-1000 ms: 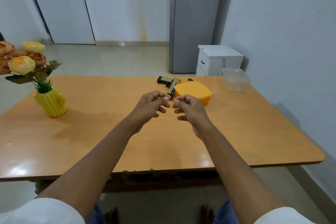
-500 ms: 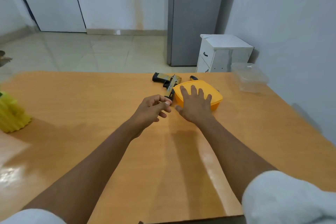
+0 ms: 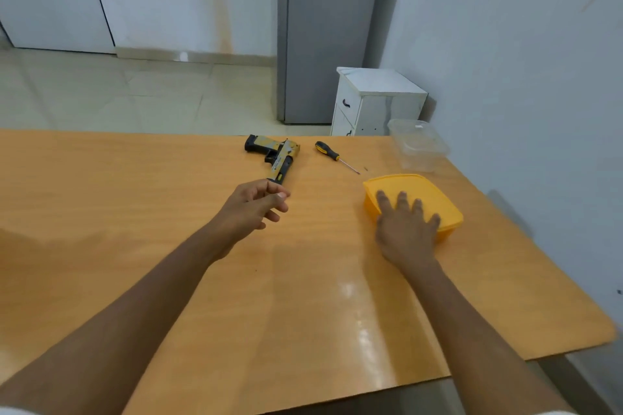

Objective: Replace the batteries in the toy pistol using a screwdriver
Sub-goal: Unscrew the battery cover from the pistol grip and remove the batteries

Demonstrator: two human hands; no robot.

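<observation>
A yellow-and-black toy pistol lies on the wooden table at the far middle, muzzle pointing toward me. My left hand hovers just in front of the muzzle, its fingers curled and thumb against forefinger; nothing shows between them. Just right of the pistol lies a screwdriver with a black-and-yellow handle. A tiny dark speck sits past its tip. My right hand lies flat, fingers spread, on the lid of a yellow container.
A clear plastic tub stands at the far right corner of the table, close to the wall. Beyond the table are a small white cabinet and a tall grey fridge. The table's right edge runs near the yellow container.
My hands have parted. The right hand went onto the yellow container, which has moved right and toward me, uncovering the screwdriver. The view has tipped down and closer; the flower vase is out of sight.
</observation>
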